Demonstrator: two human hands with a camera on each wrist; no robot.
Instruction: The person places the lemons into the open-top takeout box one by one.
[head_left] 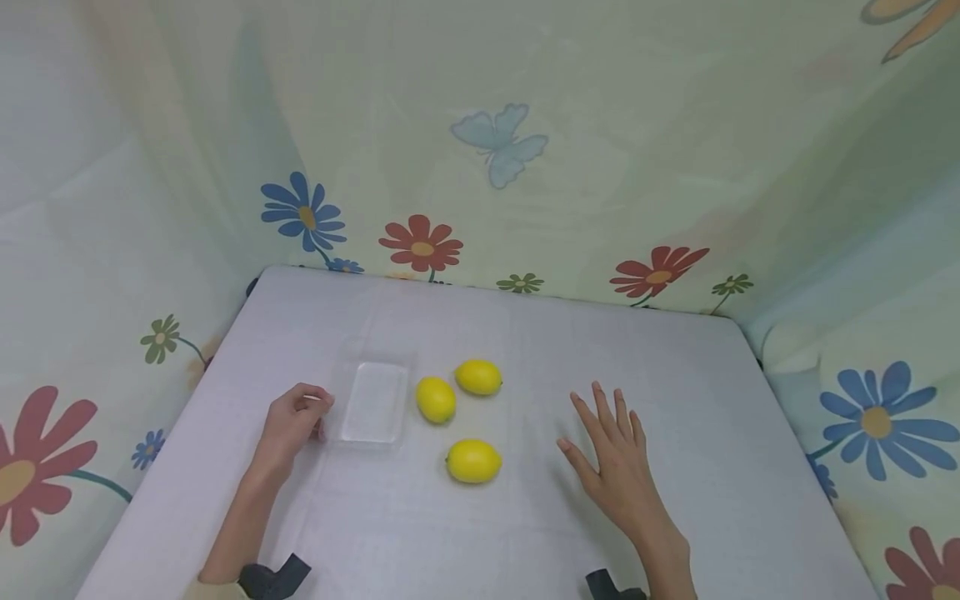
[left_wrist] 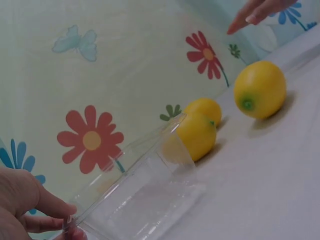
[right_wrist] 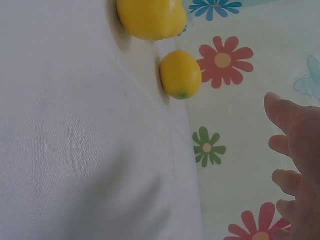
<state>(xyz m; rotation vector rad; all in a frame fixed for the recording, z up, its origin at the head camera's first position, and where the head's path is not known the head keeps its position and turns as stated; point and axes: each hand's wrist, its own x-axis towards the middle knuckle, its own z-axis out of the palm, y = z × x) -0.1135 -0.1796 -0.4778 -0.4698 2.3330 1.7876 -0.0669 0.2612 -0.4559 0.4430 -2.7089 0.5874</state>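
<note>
**A:** Status on the hands?

**B:** Left hand (head_left: 294, 421) has its fingers curled, pinching the near-left rim of the clear rectangular plastic tray (head_left: 372, 402). Left wrist view confirms it: fingertips (left_wrist: 60, 220) on the rim, tray tipped up off the white tablecloth (head_left: 675, 400).

**A:** Right?

**B:** Right hand (head_left: 611, 454) is flat, fingers straight and spread, holding nothing. It sits over the cloth, right of the fruit. Can't tell if the palm touches.

**A:** Fruit?

**B:** Three yellow lemons. Left lemon (head_left: 436, 399) just beside the tray's right edge. Far lemon (head_left: 478, 377) close behind it, nearly touching. Near lemon (head_left: 473, 461) sits apart, toward the person, between the tray and the right hand.

**A:** Surroundings?

**B:** Pale floral curtain (head_left: 525, 167) with flowers and a butterfly on three sides.
</note>
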